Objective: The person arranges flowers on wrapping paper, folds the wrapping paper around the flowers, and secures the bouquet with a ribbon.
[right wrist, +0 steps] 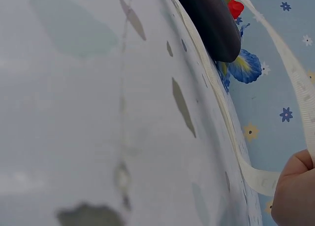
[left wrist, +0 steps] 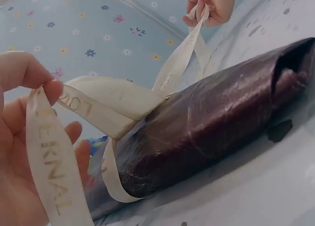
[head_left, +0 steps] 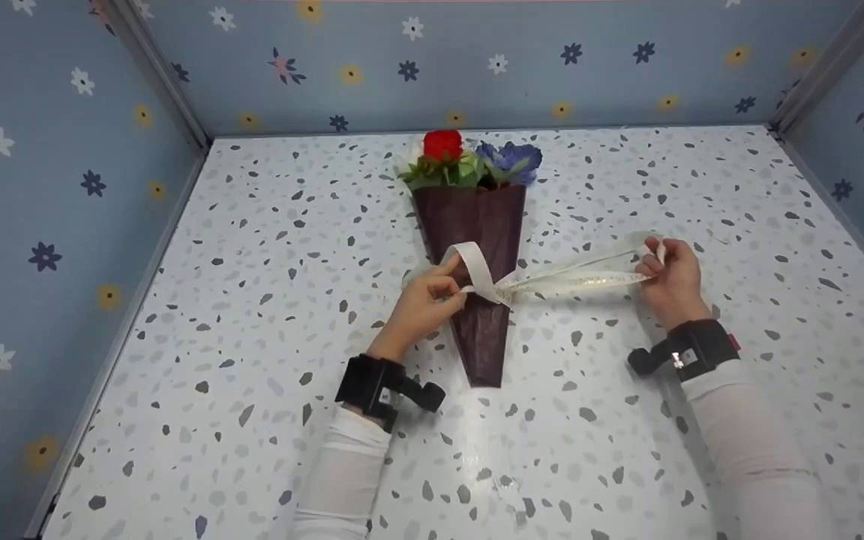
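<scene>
A bouquet in dark maroon wrapping paper (head_left: 486,337) lies on the table, with a red flower (head_left: 442,144) and a blue flower (head_left: 511,161) at its far end. Cream ribbon (head_left: 481,274) with gold lettering passes round the middle of the wrap and is crossed at its front. My left hand (head_left: 424,300) pinches one part of the ribbon between thumb and index finger, beside the wrap. Out to the right, my right hand (head_left: 672,277) grips the other part, which stretches across to it as a long loop. In the left wrist view, lettered ribbon (left wrist: 51,162) hangs from my left fingertips.
The speckled white table (head_left: 274,420) extends around the bouquet. Flower-printed blue panels (head_left: 477,67) stand along the back and both sides. Each wrist carries a black camera mount (head_left: 372,390).
</scene>
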`<state>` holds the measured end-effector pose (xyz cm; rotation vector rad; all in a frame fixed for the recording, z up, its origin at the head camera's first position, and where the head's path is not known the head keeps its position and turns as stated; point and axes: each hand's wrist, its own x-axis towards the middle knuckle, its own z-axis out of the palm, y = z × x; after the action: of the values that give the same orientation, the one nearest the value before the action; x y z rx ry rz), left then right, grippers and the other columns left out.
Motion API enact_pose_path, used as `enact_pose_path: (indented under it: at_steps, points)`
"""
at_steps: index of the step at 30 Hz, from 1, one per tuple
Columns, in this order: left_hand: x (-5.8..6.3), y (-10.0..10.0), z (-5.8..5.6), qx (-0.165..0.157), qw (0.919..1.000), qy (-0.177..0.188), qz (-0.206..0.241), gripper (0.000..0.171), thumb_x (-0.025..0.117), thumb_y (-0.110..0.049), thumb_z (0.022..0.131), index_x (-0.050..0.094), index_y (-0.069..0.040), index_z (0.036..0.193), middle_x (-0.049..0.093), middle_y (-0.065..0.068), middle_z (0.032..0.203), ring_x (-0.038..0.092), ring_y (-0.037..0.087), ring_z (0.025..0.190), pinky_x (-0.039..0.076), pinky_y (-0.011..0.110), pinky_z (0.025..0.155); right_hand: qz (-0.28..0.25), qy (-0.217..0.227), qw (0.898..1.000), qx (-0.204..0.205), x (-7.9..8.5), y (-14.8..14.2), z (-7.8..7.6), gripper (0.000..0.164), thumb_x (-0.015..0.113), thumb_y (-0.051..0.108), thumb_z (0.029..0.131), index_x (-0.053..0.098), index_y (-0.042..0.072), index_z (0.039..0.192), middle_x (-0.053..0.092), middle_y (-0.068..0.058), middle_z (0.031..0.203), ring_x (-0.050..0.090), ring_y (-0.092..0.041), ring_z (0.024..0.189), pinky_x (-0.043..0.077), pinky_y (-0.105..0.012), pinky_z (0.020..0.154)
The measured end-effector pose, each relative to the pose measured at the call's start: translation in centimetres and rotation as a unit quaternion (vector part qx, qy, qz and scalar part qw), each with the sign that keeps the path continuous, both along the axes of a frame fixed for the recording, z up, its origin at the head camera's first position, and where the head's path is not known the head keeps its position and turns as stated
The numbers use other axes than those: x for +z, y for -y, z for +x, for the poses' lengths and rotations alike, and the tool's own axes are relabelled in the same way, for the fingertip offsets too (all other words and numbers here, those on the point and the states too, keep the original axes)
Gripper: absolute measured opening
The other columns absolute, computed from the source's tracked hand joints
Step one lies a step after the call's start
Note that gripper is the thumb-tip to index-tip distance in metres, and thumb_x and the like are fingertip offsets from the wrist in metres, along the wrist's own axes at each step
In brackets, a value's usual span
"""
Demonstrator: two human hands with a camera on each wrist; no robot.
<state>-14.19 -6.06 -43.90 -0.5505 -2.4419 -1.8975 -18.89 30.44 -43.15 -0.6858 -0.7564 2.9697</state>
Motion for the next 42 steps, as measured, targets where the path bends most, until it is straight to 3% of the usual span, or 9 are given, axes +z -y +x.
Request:
enact_pose_path:
  at_steps: [6,13,17,22,25,28,31,36,42]
  points:
    - [0.0,-0.3,0.1,-0.006,0.9873,0.052,0.15,0.025,0.05,0.008,0.078,0.044,0.004,0.055,0.069,0.015,0.103,0.062,0.021,0.093,0.045,0.023,0.073,-0.016,0.001,1.0,-0.001,-0.1,-0.1,0.1,0.014,0.045,0.009,0.097,0.047,0.006,0.111,0.058,-0.009,0.09,0.037,-0.015,0.05,0.033,-0.026,0.045]
    - [0.0,-1.2,0.4,-0.03,0.9403,0.121,0.317,0.037,0.043,0.01,0.074,0.037,-0.017,0.049,0.044,-0.008,0.058,0.039,0.008,0.056,0.031,0.018,0.053,-0.007,0.015,1.0,0.0,-0.3,-0.1,0.2,0.012,0.044,0.01,0.097,0.048,0.006,0.108,0.058,-0.008,0.088,0.037,-0.015,0.05,0.032,-0.026,0.045]
    - [0.0,-1.2,0.5,-0.063,0.8975,0.156,0.407,0.039,0.038,0.007,0.079,0.04,-0.018,0.051,0.047,-0.009,0.056,0.044,0.005,0.054,0.033,0.016,0.052,-0.011,0.016,1.0,-0.001,-0.2,0.0,0.0,0.01,0.042,0.009,0.097,0.048,0.004,0.102,0.056,-0.008,0.083,0.034,-0.015,0.048,0.031,-0.026,0.043]
    - [-0.1,-0.6,0.8,-0.125,0.8099,0.212,0.533,0.042,0.034,-0.004,0.096,0.064,-0.013,0.067,0.07,0.001,0.077,0.062,0.011,0.068,0.042,0.017,0.057,-0.016,0.022,1.0,-0.004,-0.1,0.0,0.0,0.007,0.041,0.009,0.097,0.047,0.005,0.1,0.056,-0.008,0.081,0.033,-0.014,0.048,0.031,-0.026,0.042]
    - [-0.3,-0.2,0.9,-0.139,0.7828,0.226,0.563,0.03,0.045,-0.015,0.098,0.07,-0.012,0.081,0.072,0.005,0.085,0.064,0.016,0.075,0.046,0.021,0.064,-0.013,0.029,0.999,-0.005,-0.2,-0.1,0.0,0.007,0.042,0.009,0.098,0.047,0.006,0.1,0.056,-0.008,0.082,0.034,-0.014,0.049,0.032,-0.026,0.042]
    - [-0.3,-0.1,0.8,-0.135,0.7874,0.217,0.561,0.028,0.049,-0.015,0.097,0.064,-0.012,0.074,0.071,0.005,0.085,0.064,0.016,0.079,0.051,0.026,0.075,-0.01,0.037,0.999,-0.01,-0.2,-0.1,0.0,0.007,0.043,0.009,0.098,0.048,0.006,0.101,0.057,-0.008,0.082,0.035,-0.014,0.05,0.033,-0.026,0.043]
    - [-0.2,-0.3,0.6,-0.115,0.8126,0.205,0.533,0.04,0.037,-0.004,0.099,0.052,-0.014,0.063,0.069,0.004,0.081,0.066,0.015,0.079,0.052,0.028,0.077,-0.004,0.042,0.999,-0.017,-0.2,-0.1,0.0,0.005,0.043,0.009,0.097,0.047,0.008,0.1,0.057,-0.008,0.082,0.036,-0.014,0.051,0.032,-0.026,0.043]
    - [0.2,-0.3,0.6,-0.083,0.8426,0.23,0.479,0.047,0.024,-0.012,0.102,0.062,-0.009,0.075,0.069,0.005,0.078,0.067,0.017,0.078,0.053,0.029,0.077,-0.009,0.045,0.999,-0.026,-0.3,-0.3,-0.1,0.004,0.042,0.009,0.097,0.045,0.008,0.095,0.056,-0.008,0.078,0.034,-0.015,0.049,0.03,-0.026,0.043]
    - [0.9,-0.3,0.6,-0.036,0.9111,0.195,0.361,0.033,0.045,-0.005,0.098,0.047,-0.012,0.065,0.07,0.0,0.072,0.068,0.01,0.074,0.053,0.021,0.068,-0.012,0.06,0.998,-0.034,-0.4,-0.5,-0.1,0.003,0.045,0.009,0.096,0.046,0.01,0.097,0.056,-0.007,0.078,0.034,-0.015,0.049,0.03,-0.027,0.042]
